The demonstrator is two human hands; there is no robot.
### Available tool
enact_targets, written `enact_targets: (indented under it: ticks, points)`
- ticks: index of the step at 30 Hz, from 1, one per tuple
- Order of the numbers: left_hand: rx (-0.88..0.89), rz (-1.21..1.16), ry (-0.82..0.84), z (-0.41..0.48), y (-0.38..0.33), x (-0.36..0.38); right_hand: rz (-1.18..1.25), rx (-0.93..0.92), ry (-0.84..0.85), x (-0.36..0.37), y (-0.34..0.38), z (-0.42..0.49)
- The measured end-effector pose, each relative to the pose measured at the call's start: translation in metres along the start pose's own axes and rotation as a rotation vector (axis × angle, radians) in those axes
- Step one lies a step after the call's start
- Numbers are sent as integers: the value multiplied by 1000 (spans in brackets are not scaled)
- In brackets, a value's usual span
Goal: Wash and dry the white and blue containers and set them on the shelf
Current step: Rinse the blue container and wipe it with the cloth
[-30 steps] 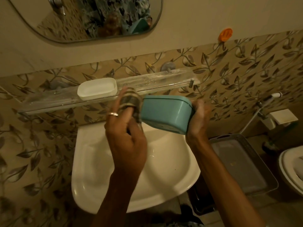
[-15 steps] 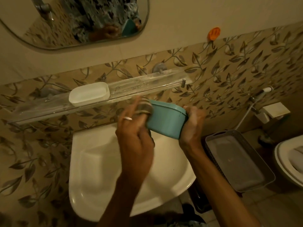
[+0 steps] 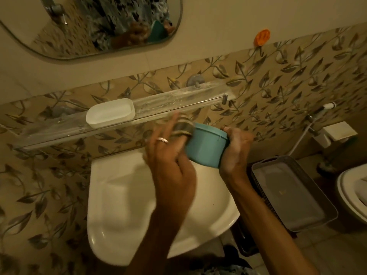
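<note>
Far left, we have the long clear glass wall shelf (image 3: 51, 131) running across the leaf-patterned tiles, and on it, left of its middle, sits the white oval plastic container (image 3: 110, 113), open side up and well apart from both hands. Below the shelf we find the white ceramic basin (image 3: 123, 205), and both arms reach in over it. Now the left hand (image 3: 168, 155), a ring on one finger: it is blurred, but we can make out its fingers bunched into the striped brown and cream cloth (image 3: 182, 129), gripping it and pressing it against the left end of the blue oval plastic container (image 3: 206, 147). That blue container is up in the air above the back of the basin and just below the front edge of the shelf, tipped on its side with its rim towards the wall. Moving on, the right hand (image 3: 234, 149) has it firmly by the other end, with a fingertip showing above the rim, the rest of the hand curled round the far side, and a pale wet sheen on the skin. Further right, we spot the grey rectangular plastic basket (image 3: 288, 197) down on the floor beside the basin, and the white toilet (image 3: 353, 187) at the very edge of the view.
</note>
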State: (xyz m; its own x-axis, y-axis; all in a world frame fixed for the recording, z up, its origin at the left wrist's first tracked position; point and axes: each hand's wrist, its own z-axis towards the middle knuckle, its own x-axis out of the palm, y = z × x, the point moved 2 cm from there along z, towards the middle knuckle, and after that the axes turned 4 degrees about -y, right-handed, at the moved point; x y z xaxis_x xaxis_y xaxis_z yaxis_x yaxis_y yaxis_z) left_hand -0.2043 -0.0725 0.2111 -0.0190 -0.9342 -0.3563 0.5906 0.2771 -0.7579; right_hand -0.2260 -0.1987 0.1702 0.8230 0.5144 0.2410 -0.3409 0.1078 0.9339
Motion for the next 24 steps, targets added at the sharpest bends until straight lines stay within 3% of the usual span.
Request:
enact_targets:
  ticks: [3, 5, 8, 11, 13, 16, 21, 24]
  points:
    - [253, 36, 62, -32, -19, 7, -52, -14, -30, -5, -3, 2]
    - [285, -11, 86, -35, -13, 4, -40, 56, -70, -7, -6, 3]
    - [74, -147, -64, -25, 17, -15, 74, 260, -140, -10, -9, 8]
    - [-335, -165, -216, -12, 60, -31, 282, 396, -129, -17, -11, 9]
    - [-628, -348, -181, -9, 82, -30, 417, 436, -60, -17, -11, 6]
    - [-881, -728, -35, -19, 80, -17, 577, 449, 44, -10, -13, 0]
    - [-898, -984, 245, -39, 56, -6, 677, 389, 308, -1, -16, -15]
    - [-821, -996, 257, -38, 55, -7, 571, 331, 420, -1, -23, -19]
